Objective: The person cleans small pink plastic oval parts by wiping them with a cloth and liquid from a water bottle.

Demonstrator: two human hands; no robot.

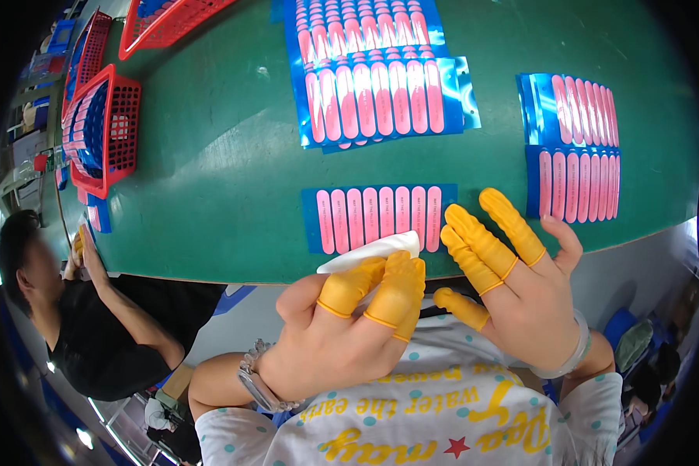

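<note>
Yellow finger cots cover several fingers on both my hands. My left hand [357, 322] is closed on a folded white cloth [377, 252], which lies over the lower edge of a blue sheet with a row of pink rounded strips [377, 219]. That sheet lies flat near the table's front edge. My right hand [512, 272] is open, its fingers spread, with the fingertips at the sheet's right end. Nothing shows in its grasp. Whether those fingertips press on the sheet or only hover there I cannot tell.
A stack of similar sheets [373, 97] lies farther back on the green table [217, 179]. More overlapping sheets [575, 182] lie at the right. Red baskets [124, 132] stand at the left, one holding sheets. Another person [101, 326] sits at the left edge.
</note>
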